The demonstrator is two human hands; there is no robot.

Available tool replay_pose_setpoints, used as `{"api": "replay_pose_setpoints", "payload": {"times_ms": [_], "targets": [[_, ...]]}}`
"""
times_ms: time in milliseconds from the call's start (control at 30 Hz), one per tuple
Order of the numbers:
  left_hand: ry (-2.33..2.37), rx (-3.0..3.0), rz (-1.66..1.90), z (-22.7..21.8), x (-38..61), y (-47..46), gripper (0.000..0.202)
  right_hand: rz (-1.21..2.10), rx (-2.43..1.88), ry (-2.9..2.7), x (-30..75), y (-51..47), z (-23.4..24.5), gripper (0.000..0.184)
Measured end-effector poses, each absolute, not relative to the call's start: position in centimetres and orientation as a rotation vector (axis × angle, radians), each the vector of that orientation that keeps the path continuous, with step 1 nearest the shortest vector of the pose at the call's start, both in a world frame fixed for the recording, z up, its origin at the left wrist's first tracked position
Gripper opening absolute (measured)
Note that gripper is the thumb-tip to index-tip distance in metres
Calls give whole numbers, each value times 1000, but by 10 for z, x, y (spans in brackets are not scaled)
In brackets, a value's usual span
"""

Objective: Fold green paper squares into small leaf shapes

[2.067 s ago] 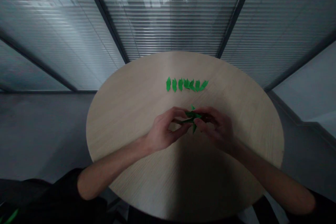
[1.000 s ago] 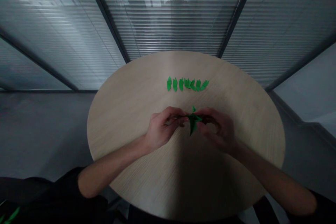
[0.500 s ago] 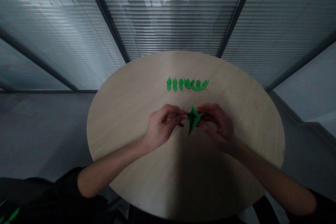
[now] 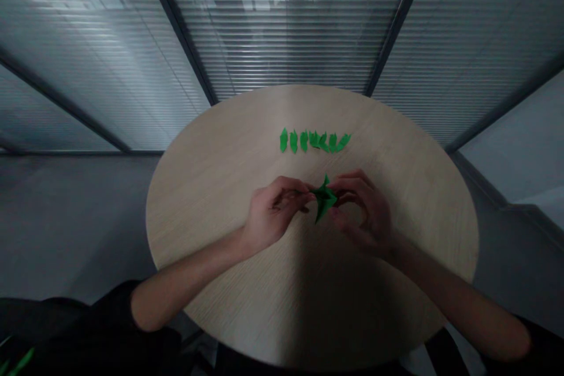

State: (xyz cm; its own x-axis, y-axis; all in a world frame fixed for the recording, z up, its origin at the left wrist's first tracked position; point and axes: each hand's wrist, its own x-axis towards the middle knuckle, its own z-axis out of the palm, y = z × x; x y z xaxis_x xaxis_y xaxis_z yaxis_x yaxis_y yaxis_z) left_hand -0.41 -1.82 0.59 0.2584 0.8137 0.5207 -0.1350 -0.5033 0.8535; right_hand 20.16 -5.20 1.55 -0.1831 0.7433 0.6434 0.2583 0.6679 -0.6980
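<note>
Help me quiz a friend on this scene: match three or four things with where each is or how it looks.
Column 1
1. left hand
2. right hand
3. row of green pieces
4. table

Column 2
A. round, with a pale wood top
B. curled at the right end of the folded green piece
C. lying on the table, beyond the hands
D. pinching the folded green piece's left end

Pairs: 1-D, 2-B, 3-C, 4-A
</note>
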Motion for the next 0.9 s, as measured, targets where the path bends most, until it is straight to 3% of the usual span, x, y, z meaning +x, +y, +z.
{"api": "replay_pose_setpoints", "payload": {"times_ms": [400,900], "targets": [[654,1910,1346,6,-11,-20,7,298,-885,-1793,200,-49,12,14],[664,1893,1299,1,-8,-18,14,293,-937,-1777,201,-48,11,13]]}}
